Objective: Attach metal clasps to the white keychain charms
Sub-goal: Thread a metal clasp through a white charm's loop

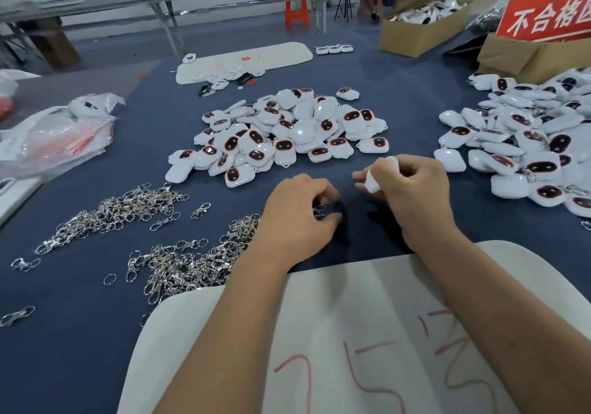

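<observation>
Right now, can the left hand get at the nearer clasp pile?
Probably yes. The left hand sits right beside the nearer clasp pile on bare blue cloth, nothing between, though its fingers already pinch a clasp.

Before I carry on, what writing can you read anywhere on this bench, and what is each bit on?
"不合格" then a cut-off character: white on the red sign above the cardboard box, far right.
Red handwritten marks on the white sheet under the forearms: look like "75" and more, not surely readable.
Charms: no text, only dark face panels.
</observation>
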